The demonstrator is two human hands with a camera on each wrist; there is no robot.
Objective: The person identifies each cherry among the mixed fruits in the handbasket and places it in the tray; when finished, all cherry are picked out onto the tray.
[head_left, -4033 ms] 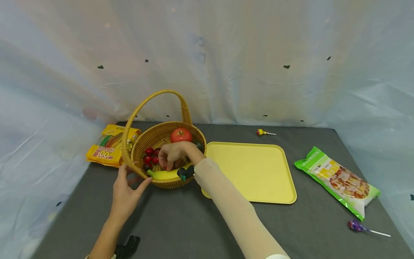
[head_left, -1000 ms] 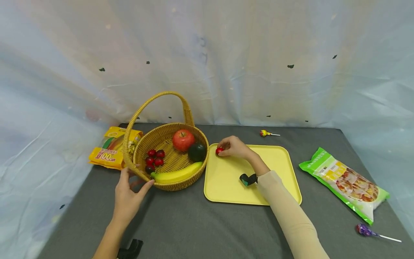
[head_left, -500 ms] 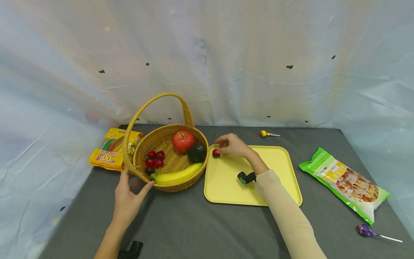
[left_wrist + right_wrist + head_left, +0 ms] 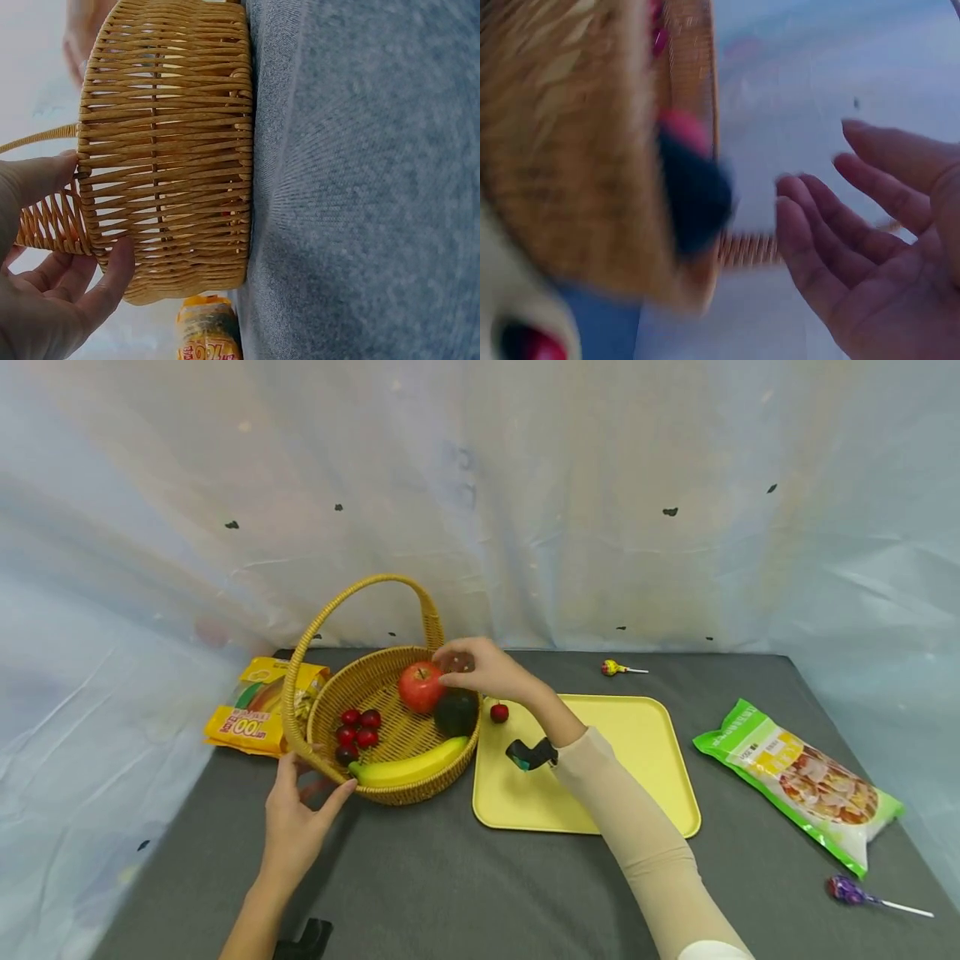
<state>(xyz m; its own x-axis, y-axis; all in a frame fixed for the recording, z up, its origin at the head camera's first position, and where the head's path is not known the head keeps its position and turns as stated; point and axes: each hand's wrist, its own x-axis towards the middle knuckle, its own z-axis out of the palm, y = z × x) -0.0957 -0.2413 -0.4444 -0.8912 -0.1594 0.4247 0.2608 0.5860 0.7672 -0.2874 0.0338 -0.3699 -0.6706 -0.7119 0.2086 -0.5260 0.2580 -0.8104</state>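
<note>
**Left hand grips fruit basket as right hand hovers at its rim**

A person's left hand pinches the near left rim of a wicker basket at the foot of its handle, while the right hand, fingers loosely curved and holding nothing, hovers over the far right rim beside an apple. The apple sits far right inside the basket, a dark green fruit just nearer, a banana along the near wall and small red cherries to the left. A single cherry lies at the far left corner of a yellow tray, right of the basket on the worktop. The wicker looks stiff and light, best held by rim or handle. The apple appears firm, smooth and likely slippery, safest cupped round its sides; its weight cannot be told.
</note>
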